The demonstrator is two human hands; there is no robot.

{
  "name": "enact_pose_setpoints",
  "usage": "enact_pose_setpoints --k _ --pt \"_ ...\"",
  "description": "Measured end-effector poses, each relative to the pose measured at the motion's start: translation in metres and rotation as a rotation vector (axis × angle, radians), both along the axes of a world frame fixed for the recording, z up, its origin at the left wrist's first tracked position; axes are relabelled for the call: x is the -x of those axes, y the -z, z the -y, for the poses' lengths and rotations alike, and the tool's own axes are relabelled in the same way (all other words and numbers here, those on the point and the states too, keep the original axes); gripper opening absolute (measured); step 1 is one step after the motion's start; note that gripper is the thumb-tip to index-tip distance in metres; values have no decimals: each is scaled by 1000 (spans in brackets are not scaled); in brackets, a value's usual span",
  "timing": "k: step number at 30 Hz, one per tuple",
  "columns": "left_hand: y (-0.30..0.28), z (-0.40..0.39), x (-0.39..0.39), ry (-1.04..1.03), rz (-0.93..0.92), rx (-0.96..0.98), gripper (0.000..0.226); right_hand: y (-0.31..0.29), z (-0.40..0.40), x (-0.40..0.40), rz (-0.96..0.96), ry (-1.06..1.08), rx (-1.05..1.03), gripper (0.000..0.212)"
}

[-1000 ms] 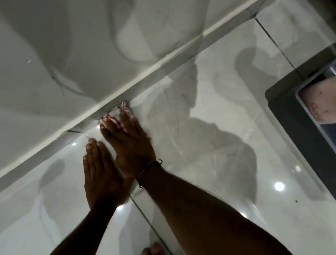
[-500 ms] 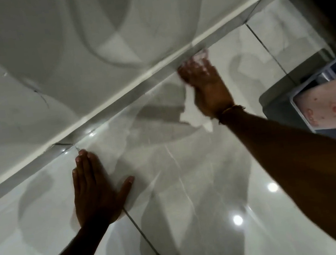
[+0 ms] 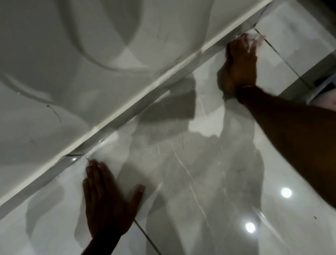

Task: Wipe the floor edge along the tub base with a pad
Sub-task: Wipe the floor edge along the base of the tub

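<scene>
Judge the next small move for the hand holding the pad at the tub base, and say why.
Probably keep sliding the right hand and its pad along the tub base toward the far end. A short unwiped stretch of floor edge appears to remain beyond the pad, and the left hand lies flat on the floor, bracing the reach.

Pale pad [image 3: 257, 39] — blurred, pressed on floor edge [image 3: 207, 57] at tub base [image 3: 156, 79].
</scene>
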State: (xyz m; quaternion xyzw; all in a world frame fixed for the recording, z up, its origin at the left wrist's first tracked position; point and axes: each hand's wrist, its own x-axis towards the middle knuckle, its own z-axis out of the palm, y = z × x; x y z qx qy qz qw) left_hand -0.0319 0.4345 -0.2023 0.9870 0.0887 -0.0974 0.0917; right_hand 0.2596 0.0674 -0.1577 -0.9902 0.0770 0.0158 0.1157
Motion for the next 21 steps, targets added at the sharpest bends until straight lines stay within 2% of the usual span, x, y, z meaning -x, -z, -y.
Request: enact_pose_setpoints --k 3,7,10,12,14,16,19,21 --pt "-6 1 -1 -15 -13 17 123 6 -60 52 13 -96 -47 61" --pt "-12 3 -3 7 -22 13 121 7 -153 131 -56 -238 -228 66" --pt "-15 5 -3 14 -37 3 120 6 -218 176 -109 -426 -313 73" --pt "-15 4 -3 30 -40 0 113 5 -248 194 -137 -547 -334 66" --pt "-14 2 -3 55 -34 -11 106 7 -260 203 -120 -615 -367 52" --pt "-14 1 -3 70 -26 2 110 8 -257 204 -88 -699 -364 49" --pt "-15 1 -3 44 -51 10 119 10 -231 184 -67 -813 -321 68" --pt "-15 2 -4 14 -58 31 121 12 -200 162 -73 -775 -261 67"
